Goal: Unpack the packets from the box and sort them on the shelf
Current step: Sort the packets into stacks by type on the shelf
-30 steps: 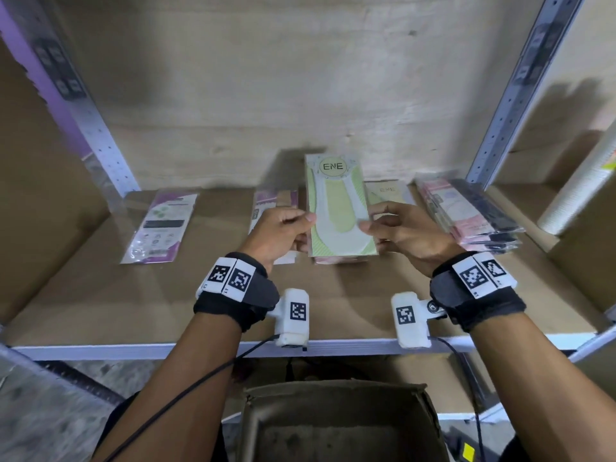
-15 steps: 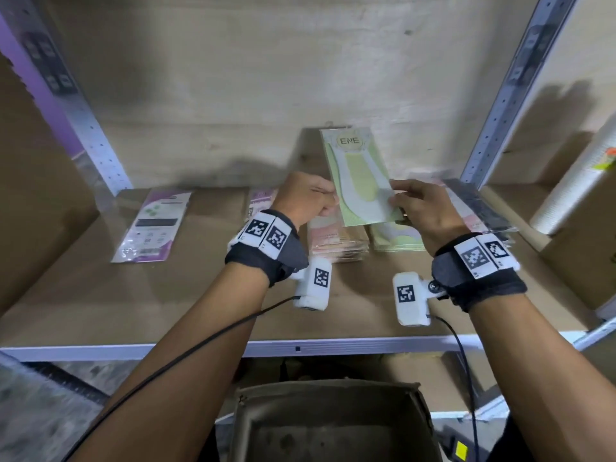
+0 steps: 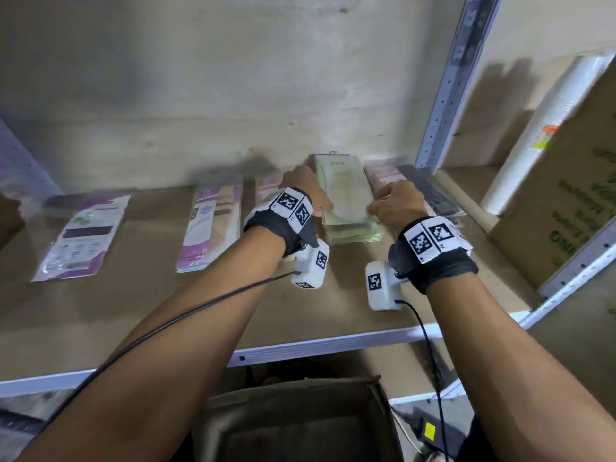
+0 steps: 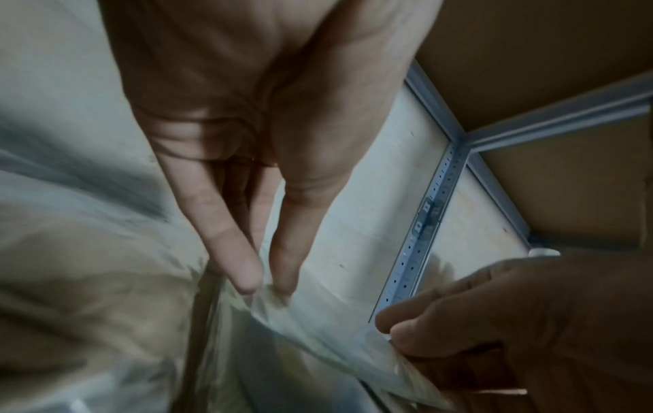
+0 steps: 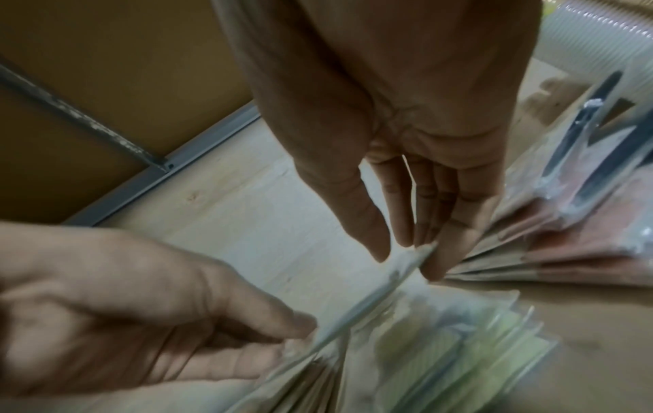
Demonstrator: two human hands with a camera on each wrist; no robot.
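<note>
A: From the head view, where is the packet?

B: A green packet (image 3: 345,191) lies on top of a green stack (image 3: 355,233) toward the far side of the shelf (image 3: 133,311), right of centre. The left hand (image 3: 308,195) holds its left edge and the right hand (image 3: 396,201) its right edge.

A: What lies around it?

B: Just right of it, a pile of pink and black packets (image 3: 416,185) beside the grey upright (image 3: 443,95). To the left, a purple packet (image 3: 213,228), and farther left a purple and white packet (image 3: 83,235). An open cardboard box (image 3: 293,425) sits near, below the shelf edge. A white ribbed roll (image 3: 546,128) leans in the next bay on the right.

A: And the left wrist view?

B: The left hand (image 4: 268,125) points down with two straight fingers (image 4: 233,251) pinching the clear edge of the packet (image 4: 318,335). The right hand (image 4: 512,321) shows at lower right, thumb pressed on the packet's other edge.

A: The right wrist view?

B: The right hand (image 5: 406,139) pinches the packet's edge (image 5: 381,293) between thumb and fingers (image 5: 448,246). The left hand (image 5: 141,321) grips the opposite side, thumb on top. Under the packet fans the green stack (image 5: 459,349); at far right sits the pink and black pile (image 5: 583,209). The view is blurred, so print cannot be read.
</note>
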